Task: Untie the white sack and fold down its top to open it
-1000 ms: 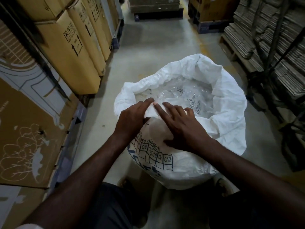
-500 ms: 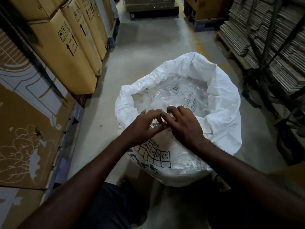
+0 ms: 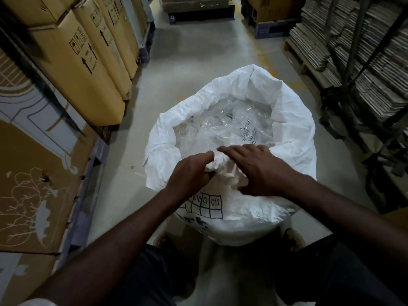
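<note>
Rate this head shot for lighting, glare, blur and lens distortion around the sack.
Head view: dim warehouse light, with the stacked cardboard on the right sunk in shadow; the white sack is the brightest area, and the clear plastic inside it glints; wide-angle bending leans the cartons on the left; both hands, left and right, look slightly soft.

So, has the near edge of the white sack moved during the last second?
Yes. The near edge now sits lower, bunched just above the printed C12 grid, gripped by the left hand and pressed by the right hand.
</note>
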